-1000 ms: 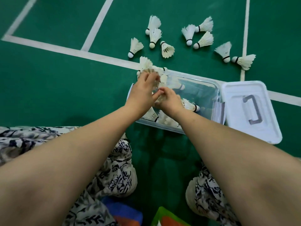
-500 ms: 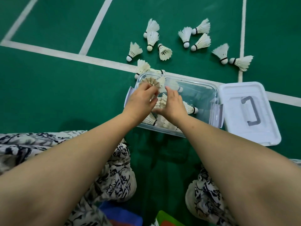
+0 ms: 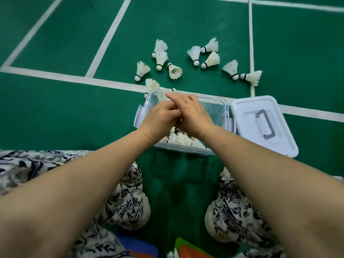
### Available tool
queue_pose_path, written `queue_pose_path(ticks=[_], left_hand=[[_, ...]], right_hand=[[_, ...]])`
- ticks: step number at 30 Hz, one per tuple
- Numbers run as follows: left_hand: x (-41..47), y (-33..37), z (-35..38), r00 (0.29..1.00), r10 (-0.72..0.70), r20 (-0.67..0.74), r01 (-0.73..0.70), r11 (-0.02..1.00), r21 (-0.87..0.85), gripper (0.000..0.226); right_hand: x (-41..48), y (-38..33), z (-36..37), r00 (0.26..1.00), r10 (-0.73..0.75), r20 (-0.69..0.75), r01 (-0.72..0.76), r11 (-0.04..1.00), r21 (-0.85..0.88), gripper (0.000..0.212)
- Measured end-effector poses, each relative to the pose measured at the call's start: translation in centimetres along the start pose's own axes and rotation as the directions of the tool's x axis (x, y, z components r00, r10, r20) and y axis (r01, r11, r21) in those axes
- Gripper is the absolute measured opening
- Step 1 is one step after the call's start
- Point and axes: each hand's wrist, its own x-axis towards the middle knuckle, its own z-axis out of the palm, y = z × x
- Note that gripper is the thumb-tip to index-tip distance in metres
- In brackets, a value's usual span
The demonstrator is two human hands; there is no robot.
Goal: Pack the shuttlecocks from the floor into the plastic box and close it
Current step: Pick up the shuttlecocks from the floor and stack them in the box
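Over the clear plastic box (image 3: pixel 224 110) on the green floor, the left hand (image 3: pixel 160 120) and right hand (image 3: pixel 191 114) touch; their grip is hidden. White feather shuttlecocks (image 3: pixel 181 139) lie inside, more (image 3: pixel 175 70) beyond. White lid (image 3: pixel 260 125) sits beside.

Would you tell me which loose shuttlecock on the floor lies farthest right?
The shuttlecock beside the vertical white line, cork pointing left; all others lie left of it.

Under the fingers (image 3: pixel 173 98), the box (image 3: pixel 226 108) is clear, glossy plastic. Right of them its lid (image 3: pixel 247 116) is opaque white plastic, smooth, with a grey plastic handle (image 3: pixel 265 123). Beyond them, feathered shuttlecocks (image 3: pixel 175 70) lie on the matt green floor (image 3: pixel 55 108).
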Motion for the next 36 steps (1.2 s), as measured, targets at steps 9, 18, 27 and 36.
queue_pose_path(ticks=[9, 18, 27, 36], left_hand=[[-0.8, -1.8, -0.2, 0.993, -0.097, -0.064, 0.101, 0.993, 0.065, 0.037], [-1.1, -3.4, 0.5, 0.964, -0.255, -0.081, 0.261, 0.962, 0.080, 0.031], [-1.3, -4.9, 1.4, 0.948, -0.306, -0.088, 0.311, 0.949, 0.046, 0.029], [-1.2, -5.0, 1.2, 0.937, -0.350, -0.005, 0.350, 0.937, -0.002, 0.063]], right_hand=[[-1.2, 2.2, 0.3, 0.917, 0.397, -0.044, -0.388, 0.911, 0.140, 0.054], [-0.1, 3.7, 3.4, 0.818, 0.566, 0.108, -0.576, 0.808, 0.126, 0.054], [1.9, 2.3, 5.6, 0.805, 0.574, 0.149, -0.591, 0.798, 0.122, 0.056], [1.7, 2.4, 5.8, 0.796, 0.586, 0.155, -0.592, 0.806, -0.005, 0.062]])
